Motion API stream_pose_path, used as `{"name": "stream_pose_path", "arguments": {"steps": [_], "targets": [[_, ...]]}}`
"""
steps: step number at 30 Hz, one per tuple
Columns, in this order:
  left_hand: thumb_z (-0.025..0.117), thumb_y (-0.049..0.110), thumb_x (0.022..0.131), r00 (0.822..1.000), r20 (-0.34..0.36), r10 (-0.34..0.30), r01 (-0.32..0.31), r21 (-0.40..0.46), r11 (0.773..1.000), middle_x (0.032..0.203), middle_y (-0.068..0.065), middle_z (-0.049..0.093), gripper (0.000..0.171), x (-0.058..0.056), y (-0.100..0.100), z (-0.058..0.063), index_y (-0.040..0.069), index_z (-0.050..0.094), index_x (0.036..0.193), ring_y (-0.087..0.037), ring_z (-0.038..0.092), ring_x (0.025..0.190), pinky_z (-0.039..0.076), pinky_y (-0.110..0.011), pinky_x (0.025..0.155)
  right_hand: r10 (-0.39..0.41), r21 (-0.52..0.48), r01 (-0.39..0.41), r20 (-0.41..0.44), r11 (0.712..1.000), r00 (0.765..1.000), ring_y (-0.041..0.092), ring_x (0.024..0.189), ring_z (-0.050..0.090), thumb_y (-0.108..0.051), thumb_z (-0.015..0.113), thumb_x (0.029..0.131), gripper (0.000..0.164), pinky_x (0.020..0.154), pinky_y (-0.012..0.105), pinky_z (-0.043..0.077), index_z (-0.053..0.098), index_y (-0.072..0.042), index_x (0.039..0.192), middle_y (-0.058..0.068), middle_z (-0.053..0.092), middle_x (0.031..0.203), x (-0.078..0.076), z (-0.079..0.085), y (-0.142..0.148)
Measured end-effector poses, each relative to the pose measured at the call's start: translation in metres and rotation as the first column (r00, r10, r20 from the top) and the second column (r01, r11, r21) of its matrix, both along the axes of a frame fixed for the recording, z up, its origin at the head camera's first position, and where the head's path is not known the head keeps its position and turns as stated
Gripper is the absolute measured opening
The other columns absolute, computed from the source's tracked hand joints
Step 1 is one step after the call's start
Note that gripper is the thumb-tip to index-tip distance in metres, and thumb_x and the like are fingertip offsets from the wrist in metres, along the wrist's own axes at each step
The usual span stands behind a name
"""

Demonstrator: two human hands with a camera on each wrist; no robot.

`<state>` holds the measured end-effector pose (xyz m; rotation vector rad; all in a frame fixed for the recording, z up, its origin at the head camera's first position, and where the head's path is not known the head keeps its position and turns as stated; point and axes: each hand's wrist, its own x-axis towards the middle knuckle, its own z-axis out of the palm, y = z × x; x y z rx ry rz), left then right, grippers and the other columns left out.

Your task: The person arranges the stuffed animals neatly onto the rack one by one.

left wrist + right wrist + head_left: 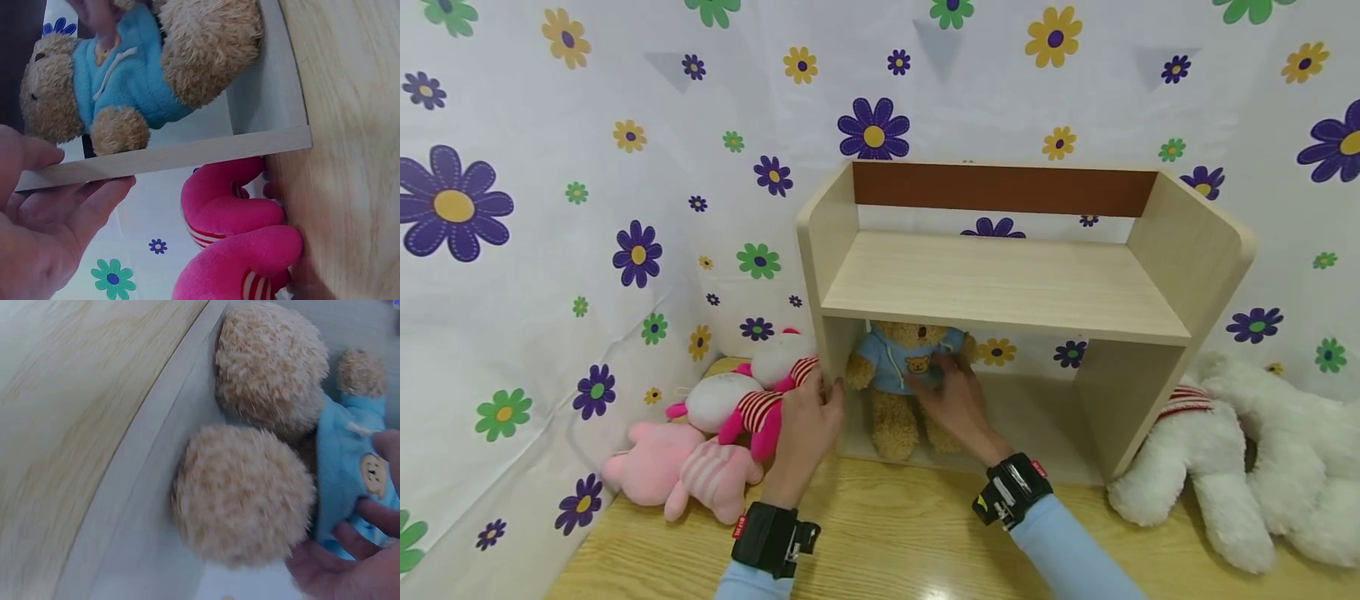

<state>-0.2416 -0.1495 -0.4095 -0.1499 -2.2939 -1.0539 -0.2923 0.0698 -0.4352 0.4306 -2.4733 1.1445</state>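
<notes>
A brown teddy bear [892, 421] in a light blue hoodie stands in the lower left compartment of a pale wooden shelf [1000, 279]. Its head is partly hidden by the middle board. My left hand [805, 429] grips the front edge of the shelf's left side panel [187, 156], thumb inside and fingers outside. Against the bear's belly rests my right hand [958, 408], its fingers spread over the hoodie [344, 469] near the bear-face patch. The bear's legs point toward the shelf's front edge in the right wrist view.
Left of the shelf lie a pink plush toy [722, 479] and magenta-and-white plush toys [715, 404] with striped clothes, close to my left hand. White fluffy plush toys [1210, 467] lean by the right side panel. Behind hangs a flower-printed cloth [700, 167].
</notes>
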Motion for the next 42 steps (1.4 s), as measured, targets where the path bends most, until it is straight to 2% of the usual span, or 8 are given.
{"name": "stream_pose_path", "arguments": {"steps": [7, 9, 11, 13, 15, 21, 30, 42], "targets": [[0.067, 0.016, 0.094, 1.0, 0.02, -0.017, 0.017, 0.005, 1.0, 0.092, -0.025, 0.075, 0.036, -0.004, -0.002, 0.005, 0.0, 0.061, 0.126, -0.036, 0.072, 0.073, 0.058, -0.048, 0.061, 0.142, 0.154, -0.128, -0.08, 0.98, 0.987, 0.022, 0.063, 0.064, -0.023, 0.073, 0.095, 0.065, 0.053, 0.028, 0.051, 0.047, -0.003, 0.15, 0.026, 0.044, 0.155, 0.023, 0.005, 0.019], [0.067, 0.016, 0.095, 1.0, 0.009, -0.013, 0.013, 0.0, 1.0, 0.089, -0.024, 0.075, 0.032, -0.005, -0.001, 0.006, 0.0, 0.062, 0.123, -0.035, 0.072, 0.072, 0.057, -0.045, 0.06, 0.194, 0.219, -0.177, -0.059, 0.96, 0.979, 0.029, 0.075, 0.07, -0.024, 0.071, 0.096, 0.07, 0.049, 0.022, 0.046, 0.039, -0.008, 0.157, 0.026, 0.034, 0.162, 0.028, 0.005, 0.021], [0.066, 0.015, 0.096, 1.0, -0.004, -0.012, 0.012, -0.01, 1.0, 0.076, -0.021, 0.07, 0.022, -0.006, 0.0, 0.006, -0.001, 0.063, 0.111, -0.031, 0.066, 0.063, 0.051, -0.04, 0.053, 0.235, 0.283, -0.221, -0.017, 0.933, 0.972, 0.043, 0.105, 0.07, -0.027, 0.069, 0.098, 0.074, 0.047, 0.02, 0.044, 0.032, -0.013, 0.161, 0.025, 0.023, 0.167, 0.032, 0.006, 0.021], [0.065, 0.013, 0.096, 1.0, -0.018, -0.009, 0.008, -0.026, 1.0, 0.067, -0.016, 0.064, 0.014, -0.007, 0.0, 0.006, 0.0, 0.061, 0.098, -0.025, 0.059, 0.057, 0.044, -0.034, 0.049, 0.26, 0.322, -0.253, 0.022, 0.912, 0.965, 0.054, 0.137, 0.047, -0.029, 0.067, 0.1, 0.075, 0.051, 0.023, 0.048, 0.029, -0.015, 0.162, 0.026, 0.015, 0.169, 0.033, 0.006, 0.019], [0.064, 0.011, 0.097, 1.0, -0.023, -0.011, 0.01, -0.037, 0.999, 0.059, -0.011, 0.054, 0.014, -0.008, 0.0, 0.006, 0.001, 0.057, 0.089, -0.021, 0.051, 0.053, 0.037, -0.031, 0.047, 0.267, 0.344, -0.268, 0.05, 0.9, 0.962, 0.058, 0.147, 0.026, -0.031, 0.065, 0.101, 0.076, 0.061, 0.032, 0.058, 0.024, -0.015, 0.163, 0.026, 0.011, 0.169, 0.033, 0.005, 0.015], [0.064, 0.01, 0.097, 0.999, -0.03, -0.015, 0.014, -0.062, 0.998, 0.056, -0.005, 0.046, 0.018, -0.009, 0.002, 0.006, 0.002, 0.053, 0.086, -0.018, 0.046, 0.051, 0.033, -0.029, 0.048, 0.246, 0.342, -0.256, 0.072, 0.904, 0.967, 0.065, 0.143, 0.026, -0.033, 0.063, 0.101, 0.076, 0.088, 0.063, 0.055, 0.024, -0.01, 0.163, 0.029, 0.009, 0.167, 0.029, 0.001, 0.006], [0.065, 0.01, 0.095, 0.998, -0.06, 0.004, -0.009, -0.074, 0.997, 0.054, -0.005, 0.047, 0.014, -0.007, 0.001, 0.006, 0.001, 0.057, 0.089, -0.021, 0.048, 0.049, 0.034, -0.031, 0.047, 0.252, 0.367, -0.272, 0.103, 0.89, 0.962, 0.062, 0.138, 0.039, -0.03, 0.063, 0.102, 0.069, 0.102, 0.064, 0.048, 0.033, -0.007, 0.159, 0.035, 0.019, 0.163, 0.02, -0.002, -0.002], [0.068, 0.01, 0.092, 0.996, -0.082, 0.028, -0.035, -0.087, 0.996, 0.054, -0.006, 0.048, 0.014, -0.007, 0.0, 0.006, -0.001, 0.059, 0.09, -0.022, 0.048, 0.05, 0.036, -0.033, 0.047, 0.28, 0.318, -0.34, 0.222, 0.885, 0.934, 0.055, 0.145, 0.034, -0.032, 0.058, 0.104, 0.064, 0.114, 0.063, 0.037, 0.034, -0.009, 0.159, 0.031, 0.017, 0.165, 0.017, 0.004, 0.002]]}}
